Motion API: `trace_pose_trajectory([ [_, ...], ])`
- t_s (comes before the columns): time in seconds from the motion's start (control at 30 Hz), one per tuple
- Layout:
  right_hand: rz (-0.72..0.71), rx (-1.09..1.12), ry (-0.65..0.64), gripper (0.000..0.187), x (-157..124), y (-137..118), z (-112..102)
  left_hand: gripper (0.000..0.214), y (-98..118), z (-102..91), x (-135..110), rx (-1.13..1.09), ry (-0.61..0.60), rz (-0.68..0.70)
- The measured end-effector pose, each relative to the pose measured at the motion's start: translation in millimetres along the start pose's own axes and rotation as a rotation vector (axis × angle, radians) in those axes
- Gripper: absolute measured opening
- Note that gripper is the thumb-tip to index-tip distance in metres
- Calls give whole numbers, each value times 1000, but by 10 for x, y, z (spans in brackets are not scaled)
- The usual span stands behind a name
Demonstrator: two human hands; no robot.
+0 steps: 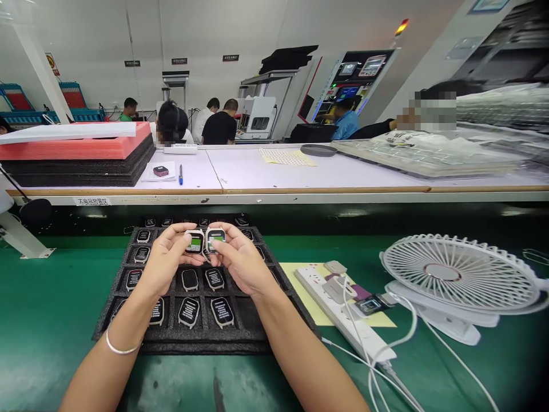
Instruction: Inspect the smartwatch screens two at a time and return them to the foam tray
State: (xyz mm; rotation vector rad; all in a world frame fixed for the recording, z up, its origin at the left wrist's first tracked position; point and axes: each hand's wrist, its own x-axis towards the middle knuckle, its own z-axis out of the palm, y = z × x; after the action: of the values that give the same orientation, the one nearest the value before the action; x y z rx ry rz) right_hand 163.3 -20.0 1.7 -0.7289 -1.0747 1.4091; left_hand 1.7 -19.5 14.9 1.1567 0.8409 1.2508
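My left hand (170, 252) pinches a smartwatch case (196, 242) whose screen shows a green area. Close beside it, a second lit smartwatch case (215, 238) is gripped between the thumb and fingers of my right hand (240, 257). Both cases have no straps and face me, side by side over a black foam tray (253, 339). Several more watch cases, such as this watch case (189, 312), lie in the tray's compartments with white text on dark screens. My forearms cover part of the tray.
Right of the tray are a white power strip (343, 312) with cables, a yellow sheet (381, 321) and a white fan (461, 274). A raised shelf (240, 171) runs across behind, with stacked foam (72, 154) at left and clear trays (412, 157) at right. Several people sit beyond.
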Motion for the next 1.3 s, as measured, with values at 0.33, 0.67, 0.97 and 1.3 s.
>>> trace_pose_trajectory([
  [0.33, 0, 44, 7, 32, 14, 12, -17, 32, 6, -11, -9, -46, -26, -22],
  [0.67, -15, 12, 25, 32, 10, 21, -23, 34, 16, 1, -21, -21, -43, -15],
  [0.97, -14, 12, -7, 34, -8, 3, -9, 33, 23, 16, -20, -4, -17, -8],
  [1.3, -13, 26, -44, 33, -8, -2, -13, 40, 26, 14, -17, 14, -15, 12],
])
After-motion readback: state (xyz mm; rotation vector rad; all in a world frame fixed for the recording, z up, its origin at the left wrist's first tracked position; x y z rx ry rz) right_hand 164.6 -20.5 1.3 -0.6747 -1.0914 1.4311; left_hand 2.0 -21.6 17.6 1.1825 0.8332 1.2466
